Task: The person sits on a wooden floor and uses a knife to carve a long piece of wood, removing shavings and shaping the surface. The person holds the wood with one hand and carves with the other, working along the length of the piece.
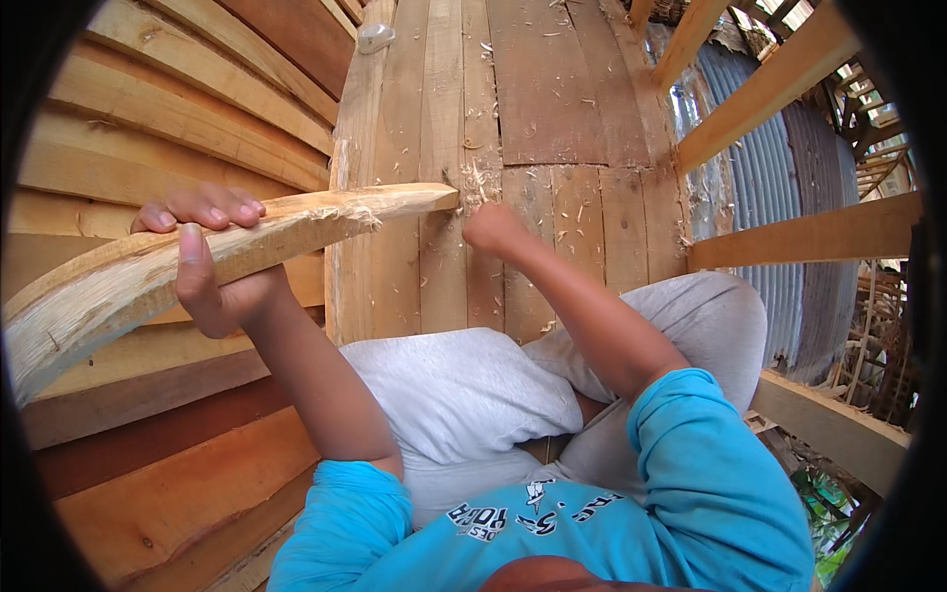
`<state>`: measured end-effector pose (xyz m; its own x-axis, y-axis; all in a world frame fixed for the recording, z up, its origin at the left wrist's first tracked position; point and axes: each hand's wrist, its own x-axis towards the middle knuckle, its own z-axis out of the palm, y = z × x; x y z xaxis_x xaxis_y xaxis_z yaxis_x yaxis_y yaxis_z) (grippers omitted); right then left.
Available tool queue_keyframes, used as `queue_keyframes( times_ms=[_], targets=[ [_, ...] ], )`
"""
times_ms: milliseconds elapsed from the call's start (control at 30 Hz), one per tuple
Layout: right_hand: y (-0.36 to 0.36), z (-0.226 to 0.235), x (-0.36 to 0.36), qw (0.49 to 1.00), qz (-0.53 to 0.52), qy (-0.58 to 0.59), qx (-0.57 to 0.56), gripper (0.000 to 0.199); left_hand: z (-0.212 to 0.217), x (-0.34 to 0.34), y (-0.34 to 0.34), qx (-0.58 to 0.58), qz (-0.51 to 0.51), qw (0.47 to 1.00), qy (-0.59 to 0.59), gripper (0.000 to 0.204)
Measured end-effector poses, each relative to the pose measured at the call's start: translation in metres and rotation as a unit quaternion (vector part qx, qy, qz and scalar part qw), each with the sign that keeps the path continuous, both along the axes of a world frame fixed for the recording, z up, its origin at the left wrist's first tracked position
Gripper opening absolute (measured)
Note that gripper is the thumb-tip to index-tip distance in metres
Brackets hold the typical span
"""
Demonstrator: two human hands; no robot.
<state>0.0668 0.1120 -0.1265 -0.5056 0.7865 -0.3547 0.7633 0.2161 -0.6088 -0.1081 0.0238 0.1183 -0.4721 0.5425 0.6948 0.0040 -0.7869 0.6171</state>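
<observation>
A long, pale piece of wood (pixel 306 222), roughly hewn and tapering to a point, slants across from the left edge. My left hand (pixel 219 291) is wrapped round its thick middle, thumb on the near side and fingers over the far side. A ragged tuft of raised fibres stands on its near edge, between that hand and the tip. Just right of the tip, my right hand (pixel 495 232) is closed in a fist, close to the floor. What it holds, if anything, is hidden. Curled wood shavings (pixel 475 183) lie around the tip.
Plank flooring (pixel 552 89) strewn with shavings stretches ahead. A board wall (pixel 187 133) rises on the left. Wooden rails (pixel 804 233) and corrugated metal sheets (pixel 779 178) border the right. A small clear plastic object (pixel 375 38) sits at the far left of the floor.
</observation>
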Motion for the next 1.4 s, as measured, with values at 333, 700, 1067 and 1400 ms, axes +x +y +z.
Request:
queue_keyframes(
  times_ms=[333,700,1067,1400],
  targets=[
    [-0.007,0.035,-0.011,0.988,-0.061,0.14,-0.033,0.049,0.007,0.022,0.003,-0.069,0.279,0.955,-0.07,0.022],
    [-0.024,0.078,-0.024,0.983,-0.035,0.181,-0.015,0.046,0.005,0.023,0.001,-0.066,0.357,0.93,-0.047,0.024],
    [-0.038,0.098,-0.028,0.974,-0.029,0.219,0.046,0.047,0.003,0.013,0.004,-0.055,0.362,0.926,-0.088,0.029],
    [-0.035,0.11,-0.021,0.982,-0.014,0.186,0.028,0.042,0.005,0.019,0.003,-0.064,0.387,0.916,-0.09,0.034]
  ],
)
